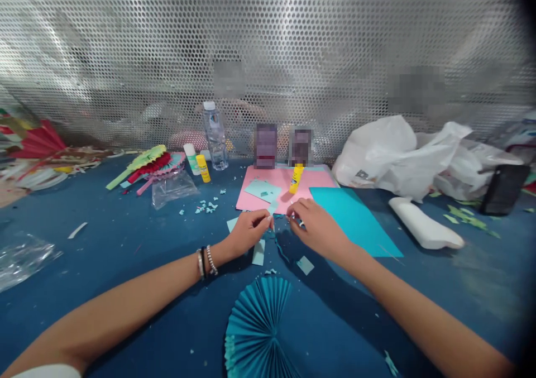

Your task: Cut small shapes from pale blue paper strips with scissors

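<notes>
My left hand [248, 230] is closed in a pinch on a small pale blue paper strip [273, 207], whose end sticks up past the fingertips. Just to its right, my right hand [320, 227] has its fingers curled in; whatever sits between those fingertips is too small to make out. Below the hands lie a thin teal strip [281, 249] and pale blue paper pieces [258, 253], [305, 265]. A pleated teal paper fan [259, 328] is spread on the table near me. Beyond the hands, a yellow glue stick [296, 179] stands on pink paper [251, 191].
Teal paper [355, 216] and a white curved object [425, 224] lie right, near white plastic bags [381, 154] and a black phone [505, 188]. At the left are finished paper fans [151, 166], two glue sticks [203, 168] and a water bottle [216, 138]. A perforated metal wall [268, 43] rises behind.
</notes>
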{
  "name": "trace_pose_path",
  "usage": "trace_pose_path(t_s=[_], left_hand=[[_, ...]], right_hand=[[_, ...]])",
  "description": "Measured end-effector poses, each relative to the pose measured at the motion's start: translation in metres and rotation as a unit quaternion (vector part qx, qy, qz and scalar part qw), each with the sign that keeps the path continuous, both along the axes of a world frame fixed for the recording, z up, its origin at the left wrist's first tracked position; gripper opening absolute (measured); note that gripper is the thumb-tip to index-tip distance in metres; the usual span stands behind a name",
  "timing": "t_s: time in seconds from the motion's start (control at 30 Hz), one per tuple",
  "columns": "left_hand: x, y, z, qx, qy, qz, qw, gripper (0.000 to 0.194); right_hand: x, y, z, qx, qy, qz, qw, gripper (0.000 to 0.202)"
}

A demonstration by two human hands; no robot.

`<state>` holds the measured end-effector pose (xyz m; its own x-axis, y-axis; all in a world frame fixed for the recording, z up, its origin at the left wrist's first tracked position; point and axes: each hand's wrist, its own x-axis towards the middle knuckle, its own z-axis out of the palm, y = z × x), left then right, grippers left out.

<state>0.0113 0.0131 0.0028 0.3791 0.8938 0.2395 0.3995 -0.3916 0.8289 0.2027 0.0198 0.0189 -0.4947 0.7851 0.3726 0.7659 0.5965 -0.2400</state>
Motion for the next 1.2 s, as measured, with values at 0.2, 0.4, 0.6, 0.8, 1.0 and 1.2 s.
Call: trace_pose_path(t_s=[0.2,0.4,0.6,0.8,1.0,1.2], left_hand=[[0.007,0.0,0.001,-0.007,0.001,0.037,0.999,0.027],[0.017,0.001,-0.008,-0.067,0.021,0.044,0.997,0.028],[0.021,0.0,-0.011,-0.119,0.021,0.018,0.993,0.024],[0.01,0.004,-0.01,-0.156,-0.024,-0.045,0.986,0.027],[-0.002,0.017,-0.016,-0.246,-0.079,-0.105,0.96,0.03],[-0.006,0.021,-0.016,-0.341,-0.185,-0.096,0.917,0.027]], right_hand=[[-0.014,-0.008,-0.025,-0.035,0.118,0.026,0.992,0.013],[-0.011,-0.014,-0.027,-0.043,0.148,0.035,0.987,0.014],[-0.013,-0.022,-0.024,-0.089,0.194,0.064,0.975,0.018],[0.003,0.001,-0.023,-0.194,0.324,0.096,0.921,0.037],[0.027,0.023,-0.02,-0.344,0.579,0.056,0.737,0.041],[0.035,0.027,-0.034,-0.498,0.751,0.07,0.427,0.025]])
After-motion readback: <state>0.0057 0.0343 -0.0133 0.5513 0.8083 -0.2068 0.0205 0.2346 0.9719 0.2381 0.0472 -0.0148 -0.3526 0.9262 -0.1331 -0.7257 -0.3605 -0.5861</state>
